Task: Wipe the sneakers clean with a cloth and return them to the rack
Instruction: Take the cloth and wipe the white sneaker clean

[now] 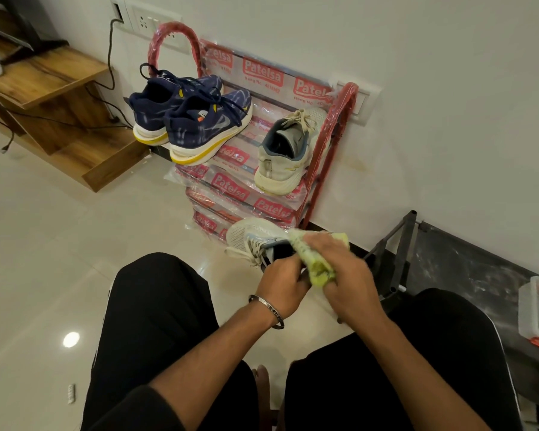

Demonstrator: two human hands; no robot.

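Here, four sneakers (181, 119), one cloth (315, 256).

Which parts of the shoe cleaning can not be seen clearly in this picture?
Head view only:
- Held white sneaker: heel and sole hidden behind both hands.
- Cloth: blurred by motion; the spot being wiped cannot be told.
- Left hand: its grip inside the shoe opening is hidden.
- Rack: lowest shelves hidden by the sneaker.

The red shoe rack (330, 144) is wrapped in clear plastic printed over and over with white "Patelsa" on red labels, along its back rail and on each shelf edge. Under the topmost labels runs a smaller line, perhaps "Redg No. 40186…" (too blurred to finish). The wrist bangle (269, 309) bears illegible engraving.
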